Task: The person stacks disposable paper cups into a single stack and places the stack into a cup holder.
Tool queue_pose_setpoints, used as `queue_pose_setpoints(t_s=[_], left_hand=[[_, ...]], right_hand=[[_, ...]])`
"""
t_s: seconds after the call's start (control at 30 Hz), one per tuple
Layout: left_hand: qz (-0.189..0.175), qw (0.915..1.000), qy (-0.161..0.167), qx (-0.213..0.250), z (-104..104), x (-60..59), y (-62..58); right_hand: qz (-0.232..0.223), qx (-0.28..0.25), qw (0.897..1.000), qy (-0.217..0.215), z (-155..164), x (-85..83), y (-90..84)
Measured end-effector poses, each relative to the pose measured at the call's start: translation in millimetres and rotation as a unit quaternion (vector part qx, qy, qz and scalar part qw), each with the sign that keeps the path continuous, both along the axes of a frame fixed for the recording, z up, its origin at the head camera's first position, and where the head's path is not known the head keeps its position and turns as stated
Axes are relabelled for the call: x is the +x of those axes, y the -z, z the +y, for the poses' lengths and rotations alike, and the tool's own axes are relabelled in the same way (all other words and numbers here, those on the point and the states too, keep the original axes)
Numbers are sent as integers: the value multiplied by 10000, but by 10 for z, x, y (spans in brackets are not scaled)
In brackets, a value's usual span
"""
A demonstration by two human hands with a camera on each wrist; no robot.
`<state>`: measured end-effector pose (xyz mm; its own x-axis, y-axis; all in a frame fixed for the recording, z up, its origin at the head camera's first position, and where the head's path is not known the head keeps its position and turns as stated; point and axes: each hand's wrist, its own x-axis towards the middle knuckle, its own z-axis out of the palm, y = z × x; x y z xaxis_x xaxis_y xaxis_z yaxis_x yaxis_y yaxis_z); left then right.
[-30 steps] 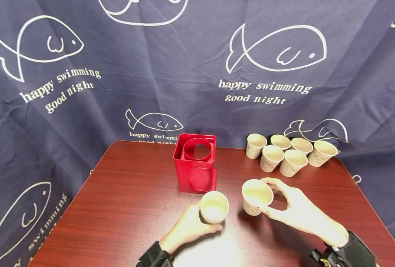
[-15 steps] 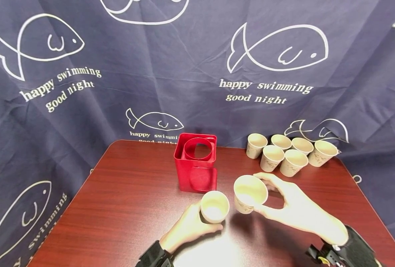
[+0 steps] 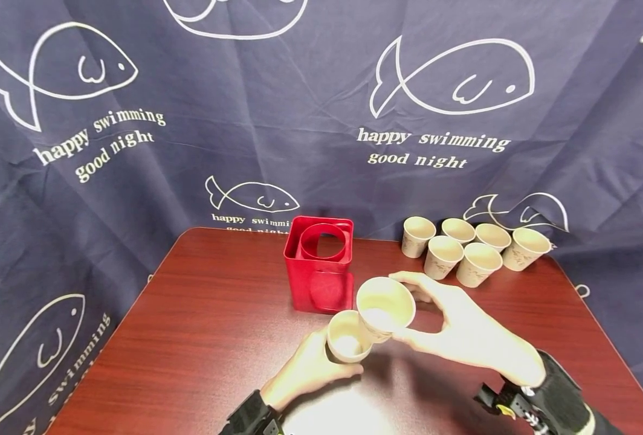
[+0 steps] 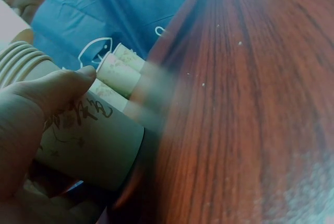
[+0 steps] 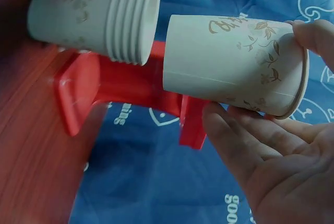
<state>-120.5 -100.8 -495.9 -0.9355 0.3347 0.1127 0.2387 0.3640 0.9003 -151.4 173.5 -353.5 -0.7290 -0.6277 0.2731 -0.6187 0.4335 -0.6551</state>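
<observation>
My left hand [image 3: 309, 370] grips a stack of several nested paper cups [image 3: 345, 345] just above the red-brown table [image 3: 202, 338]; the stack's stepped rims [image 5: 130, 20] show in the right wrist view, and its printed side [image 4: 88, 140] in the left wrist view. My right hand [image 3: 457, 329] holds a single printed paper cup [image 3: 382, 308] by thumb and fingers, tilted, its base right beside the stack's open mouth. That same single cup [image 5: 229, 62] fills the right wrist view. A red square cup holder [image 3: 319, 266] stands just behind both cups.
Several loose paper cups [image 3: 476, 248] stand in a cluster at the table's back right corner. A dark blue fish-print cloth [image 3: 321, 121] hangs behind and drapes round the table. The table's left half holds nothing.
My right hand has lifted its single cup and carried it left, from a gap apart to right against the stack's mouth. The left hand and stack have stayed put.
</observation>
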Motion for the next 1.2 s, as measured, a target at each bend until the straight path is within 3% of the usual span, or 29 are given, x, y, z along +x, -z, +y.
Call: queue_pose_setpoints(t_s=[0.47,0.7,1.2], left_hand=[[96,9996,-34,-249,-1,-6,17],[87,9997,-51,-235,-2,-6,26],[1,9998,-52,-166,-23,-10,34]], right_hand=[[-312,-162,9990,-288,-275,-87,-40],[-217,-275,9988,-337,-338,-142,8],[-480,-364,9973,-424,-434,-170,129]])
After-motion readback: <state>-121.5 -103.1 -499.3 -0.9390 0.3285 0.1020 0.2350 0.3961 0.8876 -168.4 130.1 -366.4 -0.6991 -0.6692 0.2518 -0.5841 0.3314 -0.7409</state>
